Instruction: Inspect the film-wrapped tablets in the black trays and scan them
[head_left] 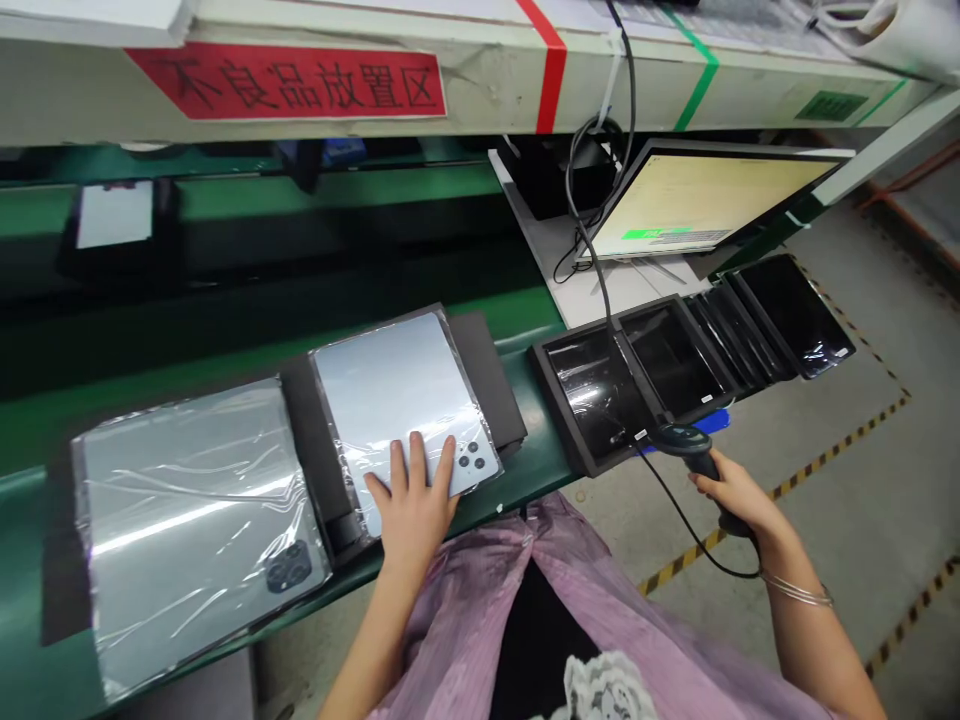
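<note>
My left hand [414,505] lies with fingers spread on the lower part of a silver-blue tablet [390,385], back side up in clear film, its camera lenses just right of my fingers. Left of it lies a larger film-wrapped tablet [187,500], also back up. My right hand [739,490] is wrapped round the handle of a black barcode scanner [686,440] with a cable. The scanner's head is over the lower edge of a black tray, by a dark-screened tablet [600,385] with a small white label. A second such tablet [671,355] sits beside it.
Several dark tablets [731,330] lean in a row, with another [795,310] at the right end. Behind stands a lit monitor [697,205] on a white board. A hanging cable [592,250] crosses in front. A shelf [495,85] with a red sign runs above the green conveyor [375,262].
</note>
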